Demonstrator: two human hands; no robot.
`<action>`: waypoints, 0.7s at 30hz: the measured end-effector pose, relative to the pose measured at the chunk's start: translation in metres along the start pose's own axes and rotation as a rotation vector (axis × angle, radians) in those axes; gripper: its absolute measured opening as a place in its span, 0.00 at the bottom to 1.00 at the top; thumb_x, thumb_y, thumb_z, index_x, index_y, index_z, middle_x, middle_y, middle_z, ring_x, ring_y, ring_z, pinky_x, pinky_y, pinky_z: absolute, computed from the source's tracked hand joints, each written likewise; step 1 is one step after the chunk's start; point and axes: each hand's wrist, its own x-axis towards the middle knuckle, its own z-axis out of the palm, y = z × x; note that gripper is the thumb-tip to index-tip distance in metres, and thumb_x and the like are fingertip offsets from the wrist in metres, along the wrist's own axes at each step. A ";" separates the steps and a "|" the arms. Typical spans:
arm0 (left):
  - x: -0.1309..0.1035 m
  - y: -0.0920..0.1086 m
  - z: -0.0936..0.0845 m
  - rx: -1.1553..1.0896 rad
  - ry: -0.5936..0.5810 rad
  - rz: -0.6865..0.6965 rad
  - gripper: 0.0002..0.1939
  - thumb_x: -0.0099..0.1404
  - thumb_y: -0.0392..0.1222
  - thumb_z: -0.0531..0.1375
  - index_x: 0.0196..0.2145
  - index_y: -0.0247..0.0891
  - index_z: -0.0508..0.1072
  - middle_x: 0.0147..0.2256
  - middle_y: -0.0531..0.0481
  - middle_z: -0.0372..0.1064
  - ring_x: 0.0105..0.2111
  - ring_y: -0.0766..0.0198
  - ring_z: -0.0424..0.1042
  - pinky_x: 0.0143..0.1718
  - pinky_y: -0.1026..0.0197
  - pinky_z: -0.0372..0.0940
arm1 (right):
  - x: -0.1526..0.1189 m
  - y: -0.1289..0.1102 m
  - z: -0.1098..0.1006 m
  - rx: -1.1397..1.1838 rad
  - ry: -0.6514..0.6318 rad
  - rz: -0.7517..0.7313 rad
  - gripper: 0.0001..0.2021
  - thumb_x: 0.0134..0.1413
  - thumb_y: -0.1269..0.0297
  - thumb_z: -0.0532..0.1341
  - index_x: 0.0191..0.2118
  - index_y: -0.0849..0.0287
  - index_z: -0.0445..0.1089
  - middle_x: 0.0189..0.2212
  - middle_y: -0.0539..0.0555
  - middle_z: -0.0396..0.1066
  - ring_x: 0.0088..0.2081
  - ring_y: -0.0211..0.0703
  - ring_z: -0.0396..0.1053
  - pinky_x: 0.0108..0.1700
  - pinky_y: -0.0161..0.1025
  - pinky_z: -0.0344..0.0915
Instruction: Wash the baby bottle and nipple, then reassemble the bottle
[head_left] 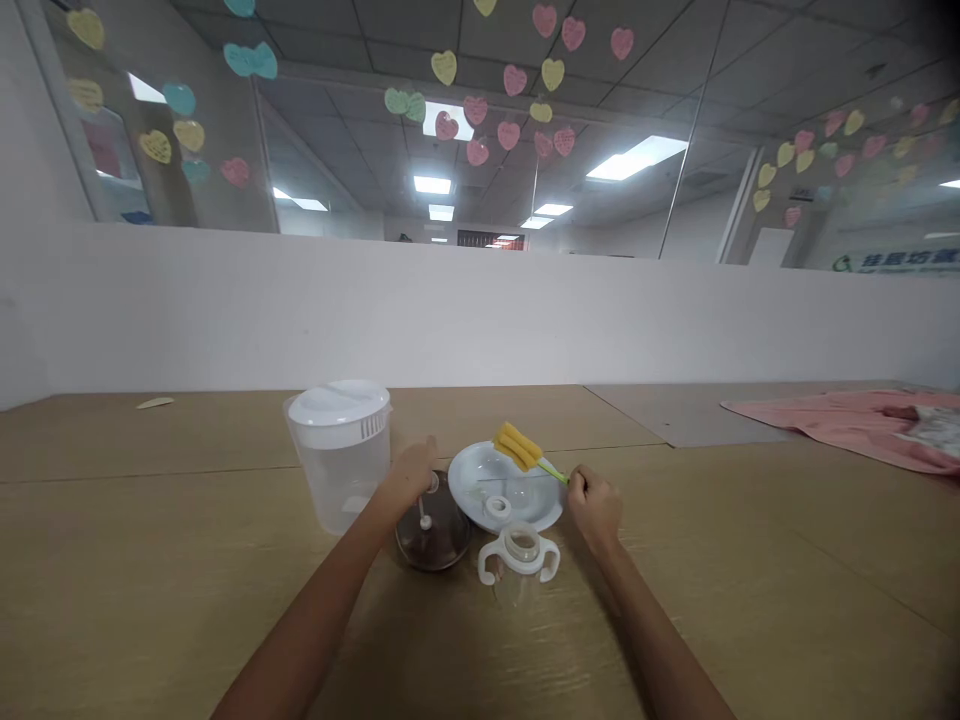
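My right hand (595,507) is closed round the green handle of a bottle brush (519,447) with a yellow sponge head. The sponge is raised over a white basin (463,483), in which a white ring (497,508) lies. My left hand (409,474) is above a dark see-through bowl (433,545), fingers curled and one sticking up; its grip is hidden. Just below it shows a thin straw with a white ball end (425,522). In front of the basin stands a clear, uncapped baby bottle with a white two-handled holder (523,548).
Left of my left hand stands a clear plastic bucket (337,485) with a white lid (340,402). A pink cloth (840,412) lies at the far right of the wooden table (750,560). A small pale flat piece (155,403) is at the back left, near the white wall (420,310).
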 end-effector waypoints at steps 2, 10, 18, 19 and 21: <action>-0.004 -0.001 -0.002 0.096 -0.070 -0.017 0.23 0.45 0.24 0.59 0.42 0.31 0.68 0.28 0.45 0.71 0.24 0.57 0.72 0.27 0.61 0.64 | 0.000 -0.001 0.000 0.016 -0.021 0.047 0.14 0.52 0.69 0.48 0.21 0.61 0.66 0.18 0.51 0.63 0.21 0.34 0.49 0.27 0.35 0.40; -0.009 0.035 -0.010 0.225 -0.156 0.191 0.11 0.65 0.35 0.50 0.38 0.35 0.72 0.39 0.40 0.73 0.43 0.54 0.71 0.45 0.56 0.62 | 0.004 -0.010 -0.005 0.145 0.011 0.241 0.18 0.57 0.60 0.45 0.35 0.60 0.71 0.28 0.55 0.71 0.26 0.40 0.60 0.28 0.34 0.45; 0.000 0.073 0.068 -0.113 -0.111 0.532 0.25 0.64 0.42 0.54 0.59 0.44 0.59 0.61 0.43 0.52 0.58 0.52 0.56 0.58 0.52 0.52 | 0.001 -0.012 -0.002 0.163 -0.003 0.224 0.23 0.58 0.54 0.41 0.25 0.59 0.68 0.23 0.57 0.70 0.25 0.43 0.62 0.28 0.35 0.47; 0.002 0.074 0.075 -0.116 -0.137 0.501 0.25 0.61 0.41 0.57 0.56 0.43 0.63 0.59 0.42 0.55 0.58 0.50 0.57 0.58 0.51 0.52 | 0.002 -0.012 -0.002 0.176 0.007 0.232 0.23 0.57 0.54 0.42 0.24 0.59 0.67 0.23 0.56 0.70 0.25 0.42 0.61 0.28 0.35 0.47; 0.006 0.075 0.083 -0.129 -0.178 0.424 0.20 0.56 0.39 0.61 0.48 0.39 0.69 0.53 0.40 0.63 0.54 0.47 0.62 0.55 0.49 0.55 | 0.002 -0.011 -0.003 0.204 0.026 0.257 0.22 0.56 0.54 0.42 0.23 0.58 0.66 0.21 0.55 0.69 0.25 0.42 0.61 0.28 0.35 0.48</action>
